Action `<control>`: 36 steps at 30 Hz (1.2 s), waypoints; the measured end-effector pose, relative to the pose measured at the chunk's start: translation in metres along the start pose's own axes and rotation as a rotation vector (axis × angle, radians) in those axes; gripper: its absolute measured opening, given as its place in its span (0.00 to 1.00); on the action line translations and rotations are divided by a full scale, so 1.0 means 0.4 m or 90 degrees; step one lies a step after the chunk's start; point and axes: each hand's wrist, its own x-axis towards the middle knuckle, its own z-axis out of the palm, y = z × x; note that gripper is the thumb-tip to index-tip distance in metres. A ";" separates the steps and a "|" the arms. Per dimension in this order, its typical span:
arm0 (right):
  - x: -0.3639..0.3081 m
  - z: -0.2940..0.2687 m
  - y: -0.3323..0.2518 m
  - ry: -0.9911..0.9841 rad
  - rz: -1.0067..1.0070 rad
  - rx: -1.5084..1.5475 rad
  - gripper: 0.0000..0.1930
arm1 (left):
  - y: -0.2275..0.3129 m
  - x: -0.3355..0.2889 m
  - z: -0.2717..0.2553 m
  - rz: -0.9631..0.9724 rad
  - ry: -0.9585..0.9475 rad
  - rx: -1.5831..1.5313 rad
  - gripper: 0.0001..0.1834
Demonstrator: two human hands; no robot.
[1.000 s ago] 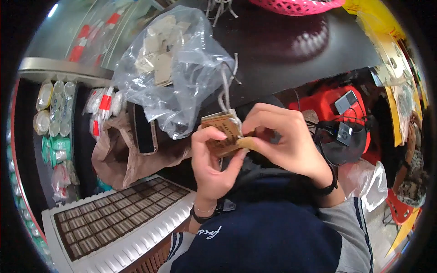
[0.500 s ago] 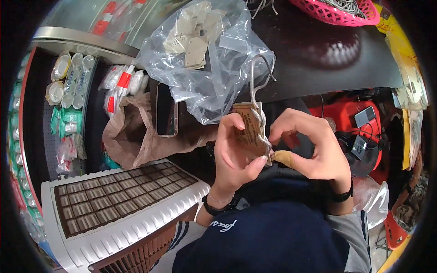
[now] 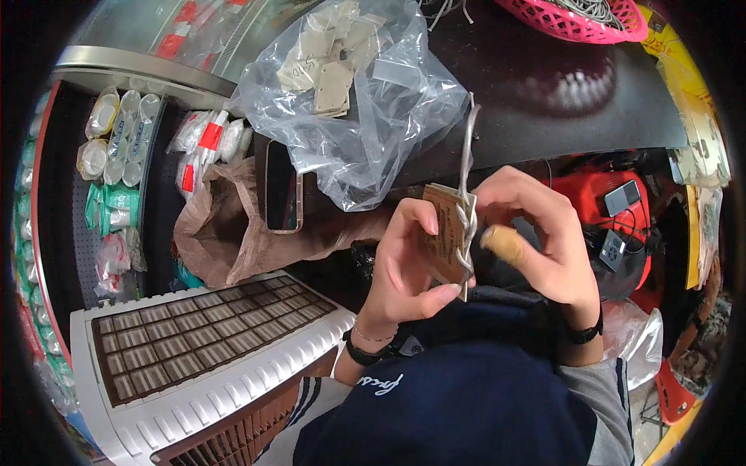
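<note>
My left hand (image 3: pixel 400 272) was clamped on the brown card stack (image 3: pixel 443 233), on the near side of the counter (image 3: pixel 517 128), while my right hand (image 3: pixel 556 248) stood just right of it, thumb apart from the fingers; I could not tell whether a fingertip touched the grey cord (image 3: pixel 466 159). I judged the step as working this cord along the right edge, next requiring a right-hand pinch. Far left, a clear plastic bag (image 3: pixel 373 167) contained pale flat pieces (image 3: pixel 334 85); far right, a pink basket (image 3: pixel 538 22) contained grey strands (image 3: pixel 596 10).
</note>
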 end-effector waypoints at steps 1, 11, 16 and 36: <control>-0.002 0.000 -0.001 0.016 0.016 0.023 0.11 | 0.003 -0.002 0.004 -0.021 -0.007 0.004 0.30; -0.007 -0.016 0.036 -0.022 0.013 0.165 0.07 | 0.021 0.001 0.020 -0.020 -0.043 0.385 0.24; -0.002 -0.015 0.037 -0.051 0.038 0.139 0.04 | 0.000 0.020 0.025 0.048 0.034 0.427 0.21; 0.070 -0.076 -0.024 0.121 -0.015 0.190 0.14 | -0.012 0.026 0.055 0.000 -0.081 0.674 0.15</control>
